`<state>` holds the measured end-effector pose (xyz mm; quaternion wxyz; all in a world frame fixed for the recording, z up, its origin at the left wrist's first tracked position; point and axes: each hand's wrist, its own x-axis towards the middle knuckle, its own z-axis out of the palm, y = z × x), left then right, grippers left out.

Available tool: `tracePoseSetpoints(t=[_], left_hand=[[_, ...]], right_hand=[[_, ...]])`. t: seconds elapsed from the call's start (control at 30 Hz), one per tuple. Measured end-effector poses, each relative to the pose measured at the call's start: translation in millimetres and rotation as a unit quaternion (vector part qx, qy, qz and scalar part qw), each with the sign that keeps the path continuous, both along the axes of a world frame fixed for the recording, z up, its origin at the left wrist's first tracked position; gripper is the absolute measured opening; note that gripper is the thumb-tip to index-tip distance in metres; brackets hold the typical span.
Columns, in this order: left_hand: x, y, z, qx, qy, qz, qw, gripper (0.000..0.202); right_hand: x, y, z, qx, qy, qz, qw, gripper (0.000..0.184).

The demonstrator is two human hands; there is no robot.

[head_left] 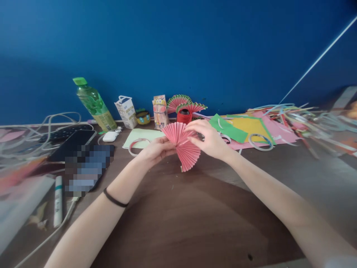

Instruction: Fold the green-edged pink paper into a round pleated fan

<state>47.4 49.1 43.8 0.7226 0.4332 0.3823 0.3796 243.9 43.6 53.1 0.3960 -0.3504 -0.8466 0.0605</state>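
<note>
A pink pleated paper fan, spread into two wedges that meet at a centre, is held above the brown table. My left hand pinches it from the left near that centre. At its upper right edge, the bent fingers of my right hand close on the pleats. Behind the fan stands a red spool with a dark top. Pleated paper fans with green edges rest by the spool against the wall.
Leftward are a green bottle, a small carton, a white earphone case, a phone with a cable, and a marker. Coloured paper sheets, a tape roll and paper strips lie to the right.
</note>
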Motion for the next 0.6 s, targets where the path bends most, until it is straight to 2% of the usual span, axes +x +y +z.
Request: tracePoseSetpoints(t=[0.07, 0.13, 0.27, 0.4, 0.6], left_hand=[[0, 1, 0.4, -0.002, -0.016, 0.028, 0.999, 0.02], [0, 2, 0.8, 0.001, -0.026, 0.039, 0.999, 0.021], [0, 2, 0.2, 0.018, -0.039, 0.049, 0.998, 0.02], [1, 3, -1.4, 0.037, -0.037, 0.058, 0.997, 0.019], [3, 2, -4.5, 0.051, -0.026, 0.095, 0.994, 0.011]], right_hand=[[3, 5, -3.8, -0.043, 0.066, -0.031, 0.996, 0.024], [5, 10, -7.4, -0.128, 0.129, -0.036, 0.983, 0.034], [5, 14, -10.7, -0.279, 0.175, 0.004, 0.944, 0.036], [2, 11, -10.5, -0.324, 0.174, 0.051, 0.929, 0.033], [-2, 7, -10.4, -0.369, 0.18, 0.047, 0.911, 0.024]])
